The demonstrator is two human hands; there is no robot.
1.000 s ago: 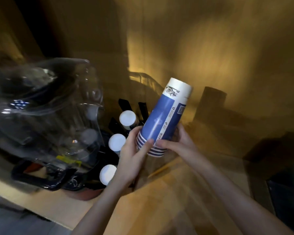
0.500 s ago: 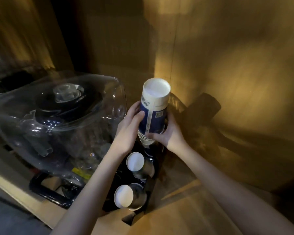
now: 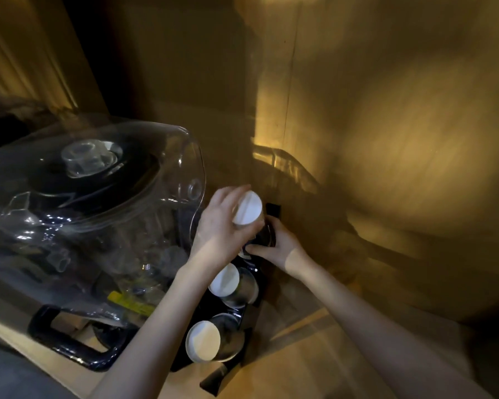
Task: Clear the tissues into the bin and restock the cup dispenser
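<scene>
Looking down at a wooden counter (image 3: 314, 367) in dim yellowish light, so some detail is hard to make out. Nearest thing in the middle is the black cup dispenser (image 3: 228, 375), a rack running away from the camera with three tubes in a row. The near tube has a stack of cups showing its white bottom (image 3: 202, 340), and the middle tube has another white cup bottom (image 3: 224, 279) poking up the same way.

Both forearms reach in from the bottom edge and meet at the far tube. The left hand (image 3: 219, 228) is curled around the side of the cup stack (image 3: 247, 208), fingers wrapped on it, the white round end facing up at the camera. That stack is sunk most of the way into the far tube, only the top part sticking out. The right hand (image 3: 277, 247) sits just right of it, lower down, thumb and fingers pressed against the dark tube and the base of the stack. Can't tell exactly whether it's gripping the cups or the tube itself, too dark there.

Left of the dispenser, right next to it, is a big clear glass jug (image 3: 92, 214) with a black lid (image 3: 90, 180) and a clear knob on top, sitting on a dark base with a black handle (image 3: 69, 349) near the counter edge. Behind everything is a wooden wall (image 3: 386, 139) with a warm patch of light on it.
</scene>
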